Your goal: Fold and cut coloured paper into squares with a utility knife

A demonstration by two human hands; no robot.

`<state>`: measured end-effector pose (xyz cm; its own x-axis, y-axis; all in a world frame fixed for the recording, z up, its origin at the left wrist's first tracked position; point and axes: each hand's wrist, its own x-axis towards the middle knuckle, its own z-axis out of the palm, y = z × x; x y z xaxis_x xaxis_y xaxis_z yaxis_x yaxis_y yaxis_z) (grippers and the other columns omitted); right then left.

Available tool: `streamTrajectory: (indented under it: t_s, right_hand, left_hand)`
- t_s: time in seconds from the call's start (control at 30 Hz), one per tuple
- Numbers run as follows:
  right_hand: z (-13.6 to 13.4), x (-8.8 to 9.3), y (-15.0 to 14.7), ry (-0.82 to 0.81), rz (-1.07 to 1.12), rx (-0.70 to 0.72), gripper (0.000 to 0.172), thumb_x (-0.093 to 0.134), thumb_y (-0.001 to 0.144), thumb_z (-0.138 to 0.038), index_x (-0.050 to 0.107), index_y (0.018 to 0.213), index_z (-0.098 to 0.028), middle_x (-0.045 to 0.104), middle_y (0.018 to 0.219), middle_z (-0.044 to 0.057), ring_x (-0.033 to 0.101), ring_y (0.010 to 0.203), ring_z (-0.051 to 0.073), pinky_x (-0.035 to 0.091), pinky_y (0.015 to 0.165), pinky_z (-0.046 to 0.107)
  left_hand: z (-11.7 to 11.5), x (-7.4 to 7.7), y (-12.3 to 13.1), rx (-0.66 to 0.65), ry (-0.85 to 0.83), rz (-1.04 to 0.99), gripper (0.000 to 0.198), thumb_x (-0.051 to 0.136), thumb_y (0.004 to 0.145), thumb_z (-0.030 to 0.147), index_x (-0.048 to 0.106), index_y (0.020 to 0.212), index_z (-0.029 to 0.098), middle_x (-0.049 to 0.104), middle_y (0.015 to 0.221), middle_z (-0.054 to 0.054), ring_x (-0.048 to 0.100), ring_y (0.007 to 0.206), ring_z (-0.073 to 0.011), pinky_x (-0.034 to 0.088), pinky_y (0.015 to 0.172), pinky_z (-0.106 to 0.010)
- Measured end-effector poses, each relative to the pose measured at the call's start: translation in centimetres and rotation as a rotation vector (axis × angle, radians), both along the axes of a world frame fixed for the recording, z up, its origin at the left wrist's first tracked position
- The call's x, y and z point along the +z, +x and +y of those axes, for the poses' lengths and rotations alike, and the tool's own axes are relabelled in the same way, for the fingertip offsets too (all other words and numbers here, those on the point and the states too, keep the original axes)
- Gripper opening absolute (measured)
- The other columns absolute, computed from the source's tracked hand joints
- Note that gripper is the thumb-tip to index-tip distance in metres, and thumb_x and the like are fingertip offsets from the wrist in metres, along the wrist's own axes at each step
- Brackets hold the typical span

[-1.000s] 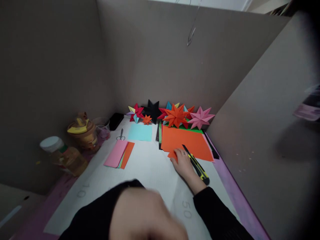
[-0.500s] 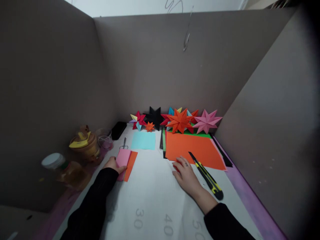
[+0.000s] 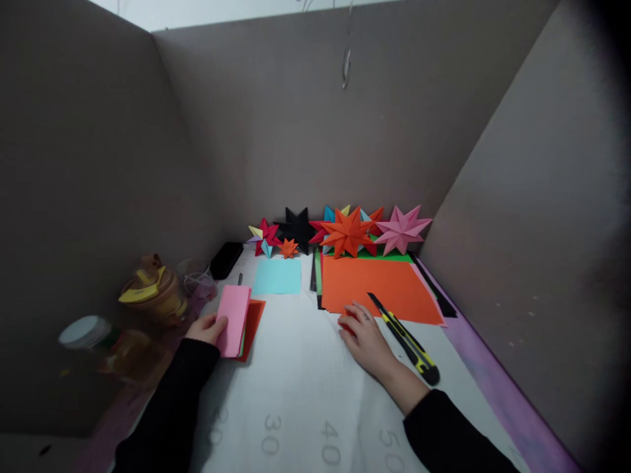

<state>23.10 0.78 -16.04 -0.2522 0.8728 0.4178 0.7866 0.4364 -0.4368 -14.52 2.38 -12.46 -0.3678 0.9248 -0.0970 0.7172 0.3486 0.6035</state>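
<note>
My left hand (image 3: 207, 330) grips a small stack of pink paper pieces (image 3: 233, 320) by its left side, thumb on top. The stack is tilted up a little, and a green edge shows beneath the pink. Partly under it lies an orange paper piece (image 3: 254, 328). Scissors (image 3: 240, 278) behind the stack are mostly covered by it. My right hand (image 3: 363, 338) rests on the white mat with fingers loosely bent and apart, its fingertips by the front edge of the orange sheets (image 3: 374, 286). Just right of it lies a yellow and black utility knife (image 3: 404, 338).
Folded paper stars (image 3: 348, 232) in several colours line the back panel. A light blue sheet (image 3: 277, 276) lies mid-left, with a black phone (image 3: 226, 260) beyond it. A lidded brown cup (image 3: 152, 292) and a white-capped jar (image 3: 87, 332) stand left. A metal hook (image 3: 346, 69) hangs above.
My left hand has raised the pink stack off the mat and tilted it, shifting slightly left, and the scissors are now more covered. My right hand has stayed nearly still. The view has shifted slightly.
</note>
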Motion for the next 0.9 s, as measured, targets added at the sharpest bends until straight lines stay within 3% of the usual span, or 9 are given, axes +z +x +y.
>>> streamTrajectory:
  t_s: [0.1,0.2,0.27,0.37,0.43,0.57,0.7,0.77,0.9]
  right_hand:
    - [0.0,0.1,0.0,0.000,0.012,0.002,0.019,0.048,0.084,-0.023,0.064,0.094,-0.022,0.054,0.118,0.011,0.039,0.122,0.030,0.037,0.098,0.050]
    - [0.0,0.2,0.0,-0.003,0.020,-0.002,0.019,0.048,0.084,-0.022,0.064,0.093,-0.022,0.053,0.117,0.011,0.039,0.121,0.029,0.037,0.098,0.049]
    - [0.0,0.1,0.0,-0.003,0.032,-0.003,0.019,0.047,0.084,-0.022,0.064,0.093,-0.021,0.053,0.117,0.011,0.039,0.121,0.029,0.037,0.099,0.048]
    - [0.2,-0.1,0.1,-0.003,0.055,0.000,0.019,0.047,0.084,-0.022,0.064,0.092,-0.021,0.054,0.116,0.012,0.040,0.121,0.029,0.037,0.098,0.048]
    - [0.4,-0.2,0.1,0.000,0.071,0.006,0.019,0.048,0.084,-0.022,0.065,0.092,-0.022,0.055,0.114,0.011,0.042,0.119,0.029,0.038,0.097,0.049]
    - [0.4,-0.4,0.1,0.008,0.097,0.018,0.018,0.048,0.083,-0.023,0.065,0.092,-0.022,0.055,0.113,0.011,0.044,0.116,0.028,0.038,0.096,0.049]
    - [0.3,-0.3,0.1,0.006,0.103,0.021,0.018,0.048,0.084,-0.021,0.065,0.089,-0.021,0.055,0.114,0.011,0.043,0.116,0.028,0.038,0.097,0.047]
    - [0.3,-0.2,0.1,0.010,0.102,0.025,0.018,0.047,0.084,-0.020,0.065,0.089,-0.020,0.055,0.113,0.012,0.044,0.115,0.027,0.038,0.097,0.047]
    - [0.3,-0.2,0.0,0.034,0.114,0.046,0.018,0.047,0.084,-0.020,0.065,0.088,-0.020,0.055,0.112,0.012,0.045,0.112,0.027,0.038,0.096,0.046]
  left_hand:
    - [0.3,-0.6,0.5,-0.094,-0.068,0.184,0.042,0.043,0.078,0.038,0.062,0.105,0.012,0.068,0.080,-0.007,0.064,0.079,-0.0250,0.048,0.067,-0.030]
    - [0.2,-1.1,0.9,-0.101,-0.045,0.335,0.051,0.049,0.076,0.032,0.053,0.122,0.010,0.062,0.107,-0.016,0.057,0.102,-0.0294,0.042,0.089,-0.036]
    - [0.0,-1.2,1.3,-0.111,-0.062,0.388,0.061,0.052,0.076,0.039,0.046,0.128,0.009,0.056,0.117,-0.020,0.053,0.109,-0.0300,0.038,0.095,-0.036]
    - [-0.2,-0.7,2.4,-0.121,-0.181,0.451,0.082,0.059,0.068,0.055,0.038,0.134,0.011,0.053,0.119,-0.020,0.054,0.108,-0.0324,0.039,0.092,-0.038]
    - [-0.2,-0.3,3.6,-0.144,-0.225,0.500,0.086,0.064,0.063,0.054,0.038,0.134,0.012,0.050,0.121,-0.022,0.053,0.108,-0.0351,0.039,0.091,-0.040]
    - [-0.4,-0.4,6.1,-0.212,-0.144,0.532,0.080,0.065,0.065,0.042,0.038,0.135,0.016,0.037,0.137,-0.021,0.040,0.123,-0.0345,0.031,0.099,-0.039]
    - [-0.6,-0.9,7.2,-0.199,-0.155,0.493,0.064,0.062,0.066,0.031,0.046,0.128,0.028,0.032,0.143,-0.013,0.033,0.128,-0.0348,0.030,0.099,-0.047]
    - [-0.4,-0.7,6.8,-0.153,-0.184,0.443,0.068,0.064,0.060,0.027,0.047,0.126,0.026,0.033,0.142,-0.015,0.039,0.124,-0.0356,0.033,0.095,-0.046]
    - [0.2,0.1,5.4,-0.049,-0.206,0.375,0.100,0.073,0.047,0.029,0.031,0.136,0.010,0.042,0.130,-0.027,0.051,0.111,-0.0386,0.041,0.086,-0.042]
